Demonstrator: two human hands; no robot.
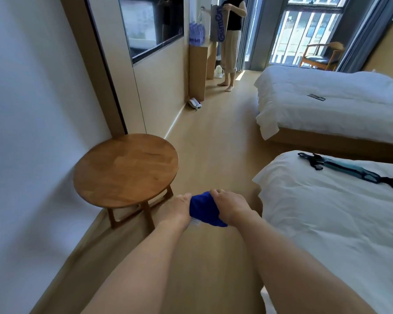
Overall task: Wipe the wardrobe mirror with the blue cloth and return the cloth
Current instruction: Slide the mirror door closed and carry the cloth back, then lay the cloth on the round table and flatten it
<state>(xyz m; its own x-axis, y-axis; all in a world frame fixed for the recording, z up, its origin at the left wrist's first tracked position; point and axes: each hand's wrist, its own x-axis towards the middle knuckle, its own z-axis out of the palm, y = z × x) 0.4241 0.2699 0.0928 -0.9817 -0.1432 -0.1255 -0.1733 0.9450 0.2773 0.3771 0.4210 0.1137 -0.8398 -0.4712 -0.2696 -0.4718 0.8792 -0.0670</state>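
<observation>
The blue cloth [203, 209] is bunched up between both hands, low in the middle of the view above the wooden floor. My left hand [176, 210] grips its left side and my right hand [230, 206] grips its right side, fingers curled over the top. A bit of white shows under the cloth near my left wrist. No wardrobe mirror is clearly in view; a dark glass panel [152, 26] sits in the left wall further down the room.
A round wooden side table [125, 171] stands to the left against the white wall. Two beds with white covers, the near bed [327, 214] and the far bed [331, 103], lie to the right. A strap [349, 169] lies on the near bed. A person [232, 37] stands by a desk at the far end.
</observation>
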